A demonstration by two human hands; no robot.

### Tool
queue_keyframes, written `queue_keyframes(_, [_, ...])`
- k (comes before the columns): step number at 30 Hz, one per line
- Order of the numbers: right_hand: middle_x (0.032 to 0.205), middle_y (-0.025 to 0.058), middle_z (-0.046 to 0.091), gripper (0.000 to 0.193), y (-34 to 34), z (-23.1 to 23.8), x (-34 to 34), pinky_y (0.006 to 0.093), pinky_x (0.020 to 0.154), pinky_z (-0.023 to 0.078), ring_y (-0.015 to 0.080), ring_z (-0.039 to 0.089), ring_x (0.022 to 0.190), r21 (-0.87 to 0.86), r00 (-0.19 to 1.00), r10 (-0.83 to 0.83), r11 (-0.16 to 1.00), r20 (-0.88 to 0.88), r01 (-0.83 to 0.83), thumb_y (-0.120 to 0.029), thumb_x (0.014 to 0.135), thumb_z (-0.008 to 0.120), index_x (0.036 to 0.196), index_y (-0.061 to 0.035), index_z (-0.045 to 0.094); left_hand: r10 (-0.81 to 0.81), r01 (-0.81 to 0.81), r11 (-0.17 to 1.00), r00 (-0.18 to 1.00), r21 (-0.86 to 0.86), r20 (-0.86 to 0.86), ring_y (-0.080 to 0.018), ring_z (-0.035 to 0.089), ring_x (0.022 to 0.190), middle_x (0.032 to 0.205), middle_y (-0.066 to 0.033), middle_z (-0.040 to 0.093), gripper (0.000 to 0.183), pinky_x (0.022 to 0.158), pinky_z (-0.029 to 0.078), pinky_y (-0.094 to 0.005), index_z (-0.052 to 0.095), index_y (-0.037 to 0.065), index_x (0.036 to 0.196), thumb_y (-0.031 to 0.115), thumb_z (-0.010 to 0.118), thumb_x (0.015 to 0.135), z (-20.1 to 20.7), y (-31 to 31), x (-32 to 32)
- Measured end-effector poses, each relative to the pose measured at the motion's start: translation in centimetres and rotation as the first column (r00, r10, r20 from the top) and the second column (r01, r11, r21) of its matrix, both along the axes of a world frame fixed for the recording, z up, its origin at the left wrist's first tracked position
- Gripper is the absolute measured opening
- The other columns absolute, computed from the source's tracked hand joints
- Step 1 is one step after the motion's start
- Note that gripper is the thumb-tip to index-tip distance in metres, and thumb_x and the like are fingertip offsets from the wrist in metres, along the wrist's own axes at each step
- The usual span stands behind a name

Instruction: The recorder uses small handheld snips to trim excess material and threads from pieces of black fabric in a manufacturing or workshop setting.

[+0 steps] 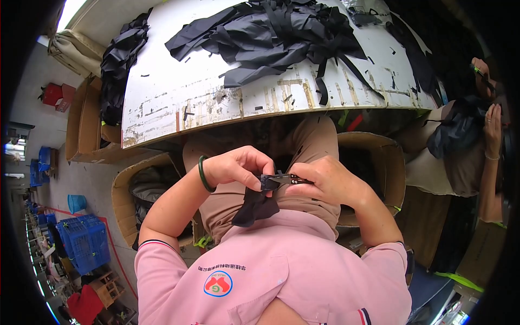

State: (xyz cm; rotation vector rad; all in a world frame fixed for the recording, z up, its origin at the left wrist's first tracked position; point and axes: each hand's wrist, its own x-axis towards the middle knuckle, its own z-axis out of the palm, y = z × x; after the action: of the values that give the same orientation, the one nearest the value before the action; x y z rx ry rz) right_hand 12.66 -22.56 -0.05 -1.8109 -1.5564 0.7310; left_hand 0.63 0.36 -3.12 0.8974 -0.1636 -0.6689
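Note:
Above my lap, my left hand pinches a small black fabric piece between thumb and fingers. The lower part of that piece hangs down over my pink shirt. My right hand is closed around a pair of thread snips, their blades pointing left. The blade tips reach the edge of the fabric beside my left fingertips; whether they are cutting into it I cannot tell. A dark green bangle circles my left wrist.
A white worktable stands in front, with a heap of black fabric pieces and scattered scraps. Cardboard boxes flank my legs. At the right, another person's hand holds black fabric. Blue crates stand on the left floor.

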Motion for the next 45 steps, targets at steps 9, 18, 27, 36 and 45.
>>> queue_keyframes(9, [0.061, 0.0132, 0.056, 0.034, 0.8, 1.0, -0.2, 0.0398, 0.053, 0.044, 0.0336, 0.057, 0.057, -0.041, 0.996, 0.092, 0.995, 0.021, -0.091, -0.037, 0.083, 0.069, 0.082, -0.0045, 0.06, -0.06, 0.062, 0.997, 0.997, 0.049, -0.042, -0.0124, 0.064, 0.085, 0.091, -0.0085, 0.069, 0.014, 0.079, 0.048, -0.0239, 0.064, -0.002, 0.09, 0.002, 0.068, 0.077, -0.3, -0.3, 0.0])
queue_keyframes(18, [0.062, 0.0153, 0.057, 0.035, 0.1, 0.6, 0.1, 0.0404, 0.053, 0.044, 0.0337, 0.057, 0.056, -0.11, 0.985, -0.14, 0.986, -0.104, 0.128, -0.036, 0.082, 0.071, 0.08, -0.0038, 0.058, 0.113, -0.114, 0.991, 0.993, 0.073, 0.012, -0.0111, 0.063, 0.087, 0.094, -0.0083, 0.069, 0.011, 0.079, 0.048, -0.0237, 0.063, -0.001, 0.092, 0.0, 0.066, 0.081, -0.6, -0.8, -0.7])
queue_keyframes(27, [0.065, 0.0061, 0.063, 0.036, 0.6, 0.6, -2.8, 0.0386, 0.051, 0.047, 0.0283, 0.062, 0.056, 0.201, 0.924, -0.335, 0.933, 0.184, 0.298, -0.039, 0.081, 0.071, 0.086, -0.0074, 0.054, 0.674, -0.711, 0.697, 0.695, 0.098, 0.252, -0.0144, 0.061, 0.09, 0.097, -0.0093, 0.064, 0.01, 0.084, 0.049, -0.0294, 0.061, -0.001, 0.094, -0.002, 0.063, 0.084, -0.8, -3.8, -0.9])
queue_keyframes(36, [0.06, 0.0116, 0.058, 0.036, 0.2, 0.7, -2.4, 0.0405, 0.052, 0.044, 0.0321, 0.059, 0.055, 0.025, 0.939, -0.333, 0.942, -0.081, 0.336, -0.04, 0.082, 0.071, 0.084, -0.0071, 0.055, 0.64, -0.68, 0.729, 0.716, 0.074, 0.277, -0.009, 0.059, 0.089, 0.099, -0.0052, 0.063, 0.012, 0.081, 0.048, -0.0243, 0.062, -0.001, 0.097, -0.003, 0.064, 0.086, -1.0, -3.6, -1.3])
queue_keyframes(45, [0.061, 0.0122, 0.058, 0.036, 0.2, 1.0, -2.6, 0.0421, 0.053, 0.044, 0.0336, 0.059, 0.056, 0.033, 0.944, -0.327, 0.944, -0.035, 0.328, -0.04, 0.083, 0.069, 0.084, -0.0069, 0.054, 0.63, -0.663, 0.747, 0.73, 0.05, 0.265, -0.0096, 0.059, 0.089, 0.1, -0.006, 0.063, 0.012, 0.08, 0.048, -0.0243, 0.062, -0.002, 0.098, -0.003, 0.064, 0.086, -1.0, -3.9, -1.4])
